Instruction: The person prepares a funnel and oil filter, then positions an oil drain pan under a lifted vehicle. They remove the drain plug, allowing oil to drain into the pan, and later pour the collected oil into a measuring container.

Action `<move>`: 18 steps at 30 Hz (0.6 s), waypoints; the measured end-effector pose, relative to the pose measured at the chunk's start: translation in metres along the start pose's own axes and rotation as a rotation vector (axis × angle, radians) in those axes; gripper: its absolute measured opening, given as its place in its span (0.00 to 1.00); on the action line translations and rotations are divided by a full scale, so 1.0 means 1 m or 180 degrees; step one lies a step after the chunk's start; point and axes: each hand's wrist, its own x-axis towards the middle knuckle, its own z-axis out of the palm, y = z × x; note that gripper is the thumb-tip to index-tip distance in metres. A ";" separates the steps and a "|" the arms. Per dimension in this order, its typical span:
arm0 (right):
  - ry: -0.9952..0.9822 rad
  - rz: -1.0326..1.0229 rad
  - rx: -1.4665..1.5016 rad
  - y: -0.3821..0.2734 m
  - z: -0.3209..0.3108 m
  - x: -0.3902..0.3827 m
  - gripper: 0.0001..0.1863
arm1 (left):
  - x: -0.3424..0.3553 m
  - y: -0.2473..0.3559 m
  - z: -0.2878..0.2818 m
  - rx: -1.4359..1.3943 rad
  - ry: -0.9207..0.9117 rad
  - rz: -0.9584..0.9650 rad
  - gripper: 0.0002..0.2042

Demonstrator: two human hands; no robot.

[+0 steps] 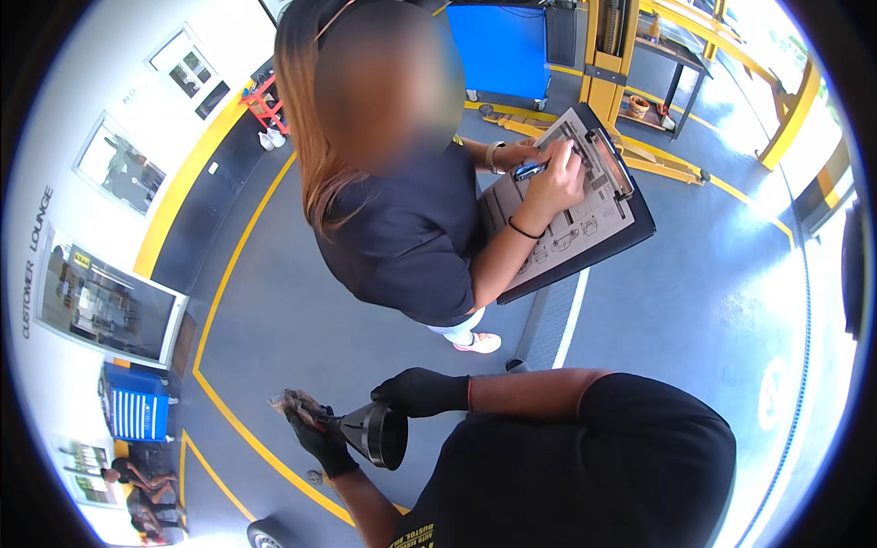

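My left hand (317,440), in a black glove, is closed round a crumpled brownish rag (294,402) at the narrow end of a black funnel (373,433). The funnel lies tilted, its wide mouth turned toward my body. My right hand (418,393), also gloved in black, grips the funnel by its wide rim. Most of the spout is hidden by the rag and left fingers. In front of me stands a person (402,228) in a dark shirt, holding a clipboard (642,205) with a printed sheet (598,196) and a blue pen (528,171).
Yellow lines mark the grey floor (265,365). A yellow lift post (605,64) with low arms stands at the back, beside a blue cabinet (498,55) and a dark shelf cart (671,68). A blue tool chest (137,406) and seated people (146,489) are far left. A tyre (265,534) shows below.
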 end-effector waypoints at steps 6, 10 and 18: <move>-0.0649 0.0491 0.2102 0.030 -0.003 0.017 0.18 | -0.011 0.019 0.032 -0.0296 -0.0335 0.0502 0.25; -0.1275 0.0784 0.3893 0.039 0.005 0.020 0.16 | -0.019 0.031 0.048 0.0067 -0.0494 0.0999 0.21; -0.0199 -0.0413 -0.0200 0.009 -0.025 0.003 0.15 | -0.027 0.044 0.039 -0.0283 -0.0431 -0.0045 0.18</move>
